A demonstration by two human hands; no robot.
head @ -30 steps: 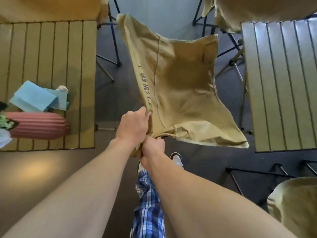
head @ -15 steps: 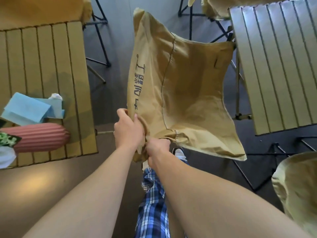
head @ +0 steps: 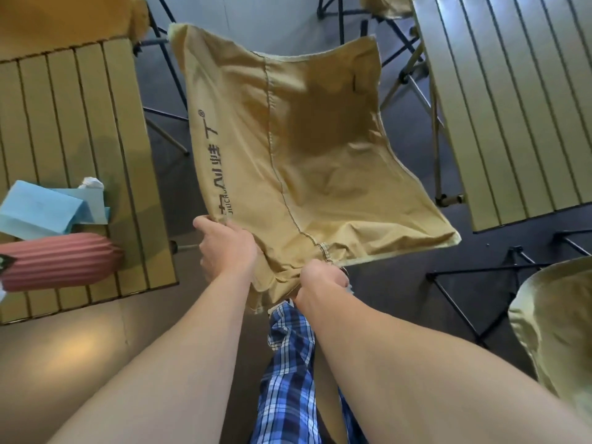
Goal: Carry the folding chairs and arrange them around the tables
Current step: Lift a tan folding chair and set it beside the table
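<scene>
A folding chair with a tan fabric seat [head: 298, 149] and dark lettering hangs in the air in the aisle between two slatted tables. My left hand [head: 226, 248] grips the near edge of the fabric at its left. Just to the right, my right hand [head: 320, 283] is closed on the bunched lower corner. The chair's frame is hidden under the cloth. The left table [head: 80, 123] and the right table [head: 519, 107] flank the chair.
On the left table lie a pink ribbed case [head: 61, 262] and blue folded paper [head: 45, 209]. Another tan chair [head: 554, 328] with black legs stands at the lower right. More chair legs [head: 166, 75] and a chair [head: 384, 8] stand beyond. My plaid trouser leg [head: 288, 373] is below.
The chair has swung nearer and a little right, its seat opening wider toward me. My left hand has shifted up along the edge; both hands keep their grip.
</scene>
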